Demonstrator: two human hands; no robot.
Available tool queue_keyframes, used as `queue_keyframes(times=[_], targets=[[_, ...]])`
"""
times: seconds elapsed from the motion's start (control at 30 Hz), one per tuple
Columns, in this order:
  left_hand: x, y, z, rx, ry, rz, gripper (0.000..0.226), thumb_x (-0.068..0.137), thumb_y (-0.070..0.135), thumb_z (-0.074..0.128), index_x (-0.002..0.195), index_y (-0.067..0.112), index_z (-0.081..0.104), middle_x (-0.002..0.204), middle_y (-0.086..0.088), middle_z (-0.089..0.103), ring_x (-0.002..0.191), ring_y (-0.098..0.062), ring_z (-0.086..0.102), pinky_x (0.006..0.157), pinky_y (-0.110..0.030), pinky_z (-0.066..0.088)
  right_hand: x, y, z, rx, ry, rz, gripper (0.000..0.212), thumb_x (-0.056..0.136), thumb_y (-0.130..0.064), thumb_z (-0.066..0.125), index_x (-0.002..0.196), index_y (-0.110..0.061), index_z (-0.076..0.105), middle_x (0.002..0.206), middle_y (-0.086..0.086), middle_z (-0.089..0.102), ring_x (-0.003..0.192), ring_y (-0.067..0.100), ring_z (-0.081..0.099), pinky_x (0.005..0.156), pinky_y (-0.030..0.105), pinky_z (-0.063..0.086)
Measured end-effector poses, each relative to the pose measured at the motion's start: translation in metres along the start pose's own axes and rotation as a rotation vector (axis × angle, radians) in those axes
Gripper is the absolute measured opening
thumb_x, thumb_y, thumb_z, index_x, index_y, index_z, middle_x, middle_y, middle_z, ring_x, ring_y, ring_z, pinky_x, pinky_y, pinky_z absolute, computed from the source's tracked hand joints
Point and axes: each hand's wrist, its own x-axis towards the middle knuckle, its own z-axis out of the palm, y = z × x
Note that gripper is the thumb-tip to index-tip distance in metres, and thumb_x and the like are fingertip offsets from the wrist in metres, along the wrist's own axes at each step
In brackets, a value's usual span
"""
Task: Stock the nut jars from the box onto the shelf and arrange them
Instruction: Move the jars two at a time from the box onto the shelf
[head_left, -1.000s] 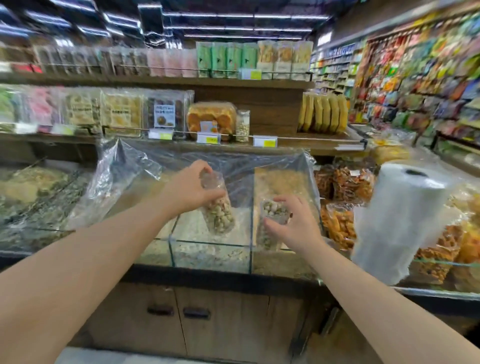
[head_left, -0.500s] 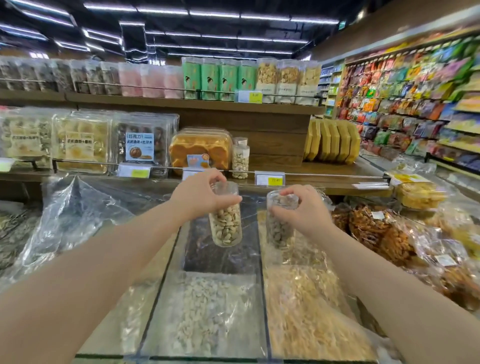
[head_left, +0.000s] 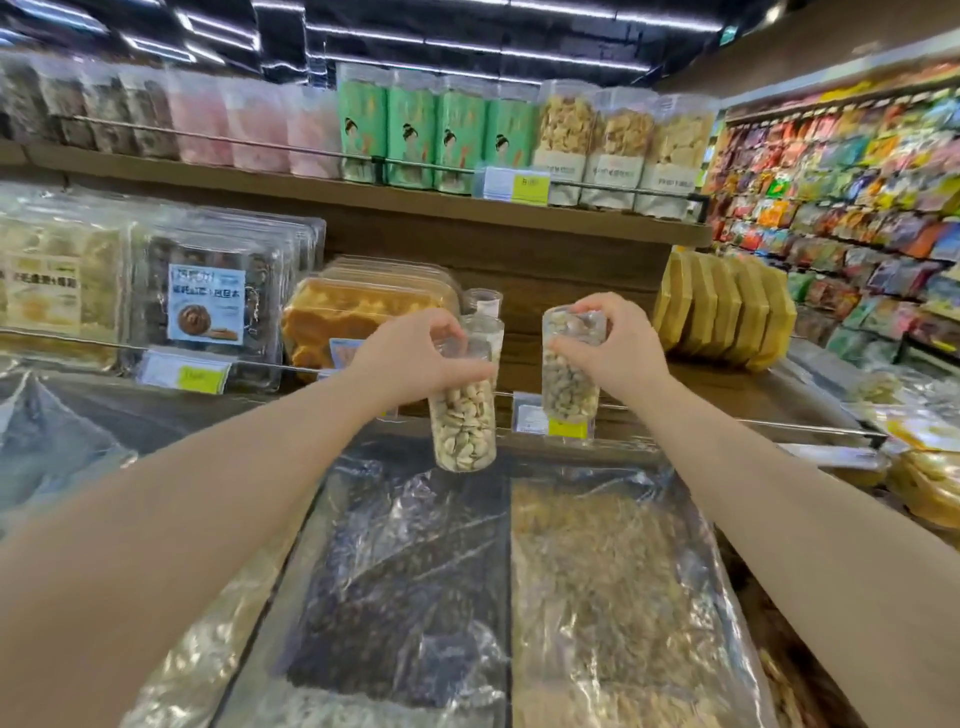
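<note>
Clear plastic shows pale nuts in both jars. The left hand (head_left: 415, 358) curls fingers and thumb round the upper part of the left jar (head_left: 462, 426), held upright in the air before the rail of the lower shelf (head_left: 727, 387). The right hand (head_left: 615, 348) clamps the top of the right jar (head_left: 569, 384) likewise, near the first but not touching it. Against half a second ago, both jars sit higher and closer to the shelf, no longer low over the film-covered bins (head_left: 415, 571) (these lie under the forearms). A third jar (head_left: 485, 304) stands on the shelf behind the left one, as before.
</note>
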Motion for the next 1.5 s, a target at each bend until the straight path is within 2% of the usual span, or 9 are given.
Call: queue_keyframes(times=[0.17, 0.37, 0.53, 0.63, 0.8, 1.1, 1.23, 1.37, 1.5], targets=[[0.042, 0.003, 0.016, 0.001, 0.067, -0.016, 0.053, 0.067, 0.066, 0.07, 0.107, 0.032, 0.062, 0.107, 0.016, 0.053, 0.102, -0.007, 0.051, 0.084, -0.03, 0.045, 0.077, 0.029, 0.032, 0.029, -0.026, -0.028, 0.043, 0.074, -0.04, 0.075, 0.11, -0.024, 0.059, 0.115, -0.001, 0.06, 0.109, 0.019, 0.056, 0.089, 0.034, 0.046], [0.069, 0.008, 0.037, -0.018, 0.061, -0.034, 0.05, 0.07, 0.061, 0.072, 0.107, 0.028, 0.064, 0.108, 0.017, 0.054, 0.101, -0.004, 0.051, 0.085, -0.027, 0.044, 0.142, 0.072, 0.081, -0.031, -0.151, -0.079, 0.042, 0.08, -0.037, 0.072, 0.114, -0.016, 0.063, 0.12, 0.003, 0.061, 0.112, 0.021, 0.056, 0.087, 0.028, 0.041], [0.078, 0.001, 0.053, 0.014, 0.05, -0.021, 0.051, 0.068, 0.062, 0.072, 0.108, 0.033, 0.062, 0.103, 0.02, 0.055, 0.095, -0.001, 0.052, 0.075, -0.021, 0.041, 0.166, 0.09, 0.114, 0.007, -0.074, -0.177, 0.032, 0.084, -0.026, 0.069, 0.109, -0.007, 0.063, 0.12, 0.011, 0.054, 0.119, 0.022, 0.048, 0.089, 0.025, 0.037], [0.079, -0.001, 0.057, 0.001, 0.054, -0.018, 0.052, 0.068, 0.06, 0.073, 0.11, 0.031, 0.062, 0.104, 0.02, 0.056, 0.098, 0.0, 0.052, 0.077, -0.021, 0.04, 0.171, 0.1, 0.13, 0.016, -0.134, -0.167, 0.037, 0.09, -0.027, 0.062, 0.121, -0.008, 0.055, 0.128, 0.011, 0.052, 0.118, 0.024, 0.051, 0.09, 0.028, 0.038], [0.082, 0.005, 0.057, 0.004, 0.065, -0.006, 0.05, 0.067, 0.061, 0.073, 0.107, 0.032, 0.062, 0.102, 0.021, 0.057, 0.095, 0.0, 0.053, 0.077, -0.021, 0.044, 0.174, 0.104, 0.125, -0.079, -0.236, -0.199, 0.05, 0.093, -0.029, 0.058, 0.138, -0.011, 0.046, 0.149, 0.015, 0.038, 0.142, 0.028, 0.027, 0.114, 0.039, 0.022], [0.127, 0.046, 0.055, 0.008, 0.147, 0.017, 0.057, 0.067, 0.066, 0.069, 0.111, 0.032, 0.057, 0.102, 0.014, 0.057, 0.094, -0.009, 0.056, 0.076, -0.031, 0.047, 0.135, 0.119, 0.068, -0.023, 0.003, -0.159, 0.038, 0.09, -0.017, 0.058, 0.128, -0.018, 0.055, 0.133, 0.004, 0.052, 0.127, 0.02, 0.044, 0.103, 0.026, 0.032], [0.151, 0.058, 0.074, 0.254, 0.064, -0.036, 0.068, 0.066, 0.075, 0.061, 0.118, 0.031, 0.052, 0.115, 0.007, 0.059, 0.11, -0.019, 0.055, 0.095, -0.042, 0.043, 0.119, 0.129, 0.047, -0.003, 0.092, -0.162, 0.033, 0.088, -0.015, 0.059, 0.121, -0.018, 0.059, 0.126, 0.003, 0.053, 0.119, 0.017, 0.047, 0.098, 0.025, 0.036], [0.156, 0.056, 0.098, 0.661, -0.057, -0.033, 0.074, 0.067, 0.082, 0.049, 0.12, 0.03, 0.052, 0.114, 0.003, 0.063, 0.114, -0.026, 0.054, 0.094, -0.045, 0.032, 0.108, 0.14, 0.035, -0.017, 0.098, -0.197, 0.029, 0.087, -0.014, 0.06, 0.116, -0.017, 0.061, 0.121, 0.002, 0.055, 0.116, 0.015, 0.049, 0.097, 0.023, 0.037], [0.159, 0.051, 0.098, 0.789, -0.124, -0.087, 0.086, 0.064, 0.091, 0.039, 0.126, 0.033, 0.053, 0.115, 0.001, 0.062, 0.118, -0.027, 0.049, 0.102, -0.053, 0.028, 0.103, 0.144, 0.026, -0.018, 0.1, -0.196, 0.028, 0.088, -0.013, 0.059, 0.115, -0.017, 0.061, 0.12, 0.003, 0.055, 0.116, 0.016, 0.049, 0.093, 0.019, 0.033]])
